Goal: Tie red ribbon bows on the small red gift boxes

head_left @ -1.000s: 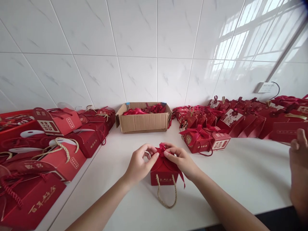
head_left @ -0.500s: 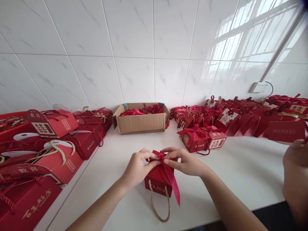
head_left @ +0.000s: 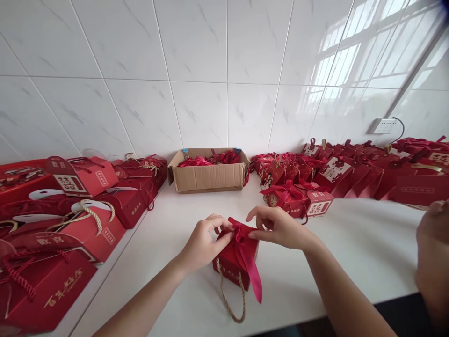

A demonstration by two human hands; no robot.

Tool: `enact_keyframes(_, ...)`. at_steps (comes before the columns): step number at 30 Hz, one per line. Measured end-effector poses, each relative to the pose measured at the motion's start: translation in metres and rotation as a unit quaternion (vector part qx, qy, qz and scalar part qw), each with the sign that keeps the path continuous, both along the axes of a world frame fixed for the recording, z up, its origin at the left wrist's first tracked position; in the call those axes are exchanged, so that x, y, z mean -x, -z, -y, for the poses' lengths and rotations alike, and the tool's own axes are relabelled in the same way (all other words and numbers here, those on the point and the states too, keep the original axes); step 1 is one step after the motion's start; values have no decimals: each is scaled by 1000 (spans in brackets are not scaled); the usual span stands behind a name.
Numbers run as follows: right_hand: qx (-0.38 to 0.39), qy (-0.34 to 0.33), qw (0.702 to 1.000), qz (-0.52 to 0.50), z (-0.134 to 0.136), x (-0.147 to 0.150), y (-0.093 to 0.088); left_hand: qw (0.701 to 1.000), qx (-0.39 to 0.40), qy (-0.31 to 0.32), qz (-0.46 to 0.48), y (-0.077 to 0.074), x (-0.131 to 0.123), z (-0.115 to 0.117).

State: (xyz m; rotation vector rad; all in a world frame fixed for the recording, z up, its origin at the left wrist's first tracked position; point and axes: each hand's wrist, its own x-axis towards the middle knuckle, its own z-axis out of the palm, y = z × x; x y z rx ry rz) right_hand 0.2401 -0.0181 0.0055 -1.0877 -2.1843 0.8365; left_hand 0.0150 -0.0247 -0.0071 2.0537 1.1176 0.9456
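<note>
A small red gift box [head_left: 228, 264] stands on the white table in front of me, with gold lettering on its side and a gold rope handle [head_left: 233, 311] hanging down its front. A red ribbon [head_left: 253, 276] is knotted on its top, one tail draping over the right front. From the left, my left hand [head_left: 206, 241] pinches the ribbon beside the knot between thumb and forefinger. My right hand [head_left: 278, 228] is at the box's top right edge, thumb and forefinger apart. Its thumb tip is by the box; whether it touches cannot be told.
A cardboard box [head_left: 206, 179] of red ribbons stands against the tiled wall. Red gift boxes [head_left: 84, 175] are stacked at left, others [head_left: 358, 171] line the right. Two ribboned boxes [head_left: 287, 200] sit behind my right hand. Another person's hand [head_left: 433, 234] is at the right edge.
My right hand has let go of the knot and drawn away to the right, its fingers spreading. My left hand has stayed at the ribbon. The view has shifted slightly.
</note>
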Motion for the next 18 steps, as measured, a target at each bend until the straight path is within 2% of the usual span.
enact_keyframes(3, 38, -39, 997, 54, -1, -8, -11, 1000, 12, 12, 7, 1, 1, 0)
enact_keyframes(6, -9, 2, 999, 48, -5, -4, -15, 1000, 15, 26, 9, 0, 1, 0)
enact_keyframes(8, -32, 10, 999, 15, -7, 5, -14, 999, 14, 33, 1, -1, -1, -1)
enact_keyframes(12, -31, -36, 998, -34, -6, 23, -9, 999, 5, 36, -12, -5, -2, -1)
enact_keyframes(18, -117, -63, 990, -56, -5, 16, -4, 998, 4, 22, -57, -15, 5, 0)
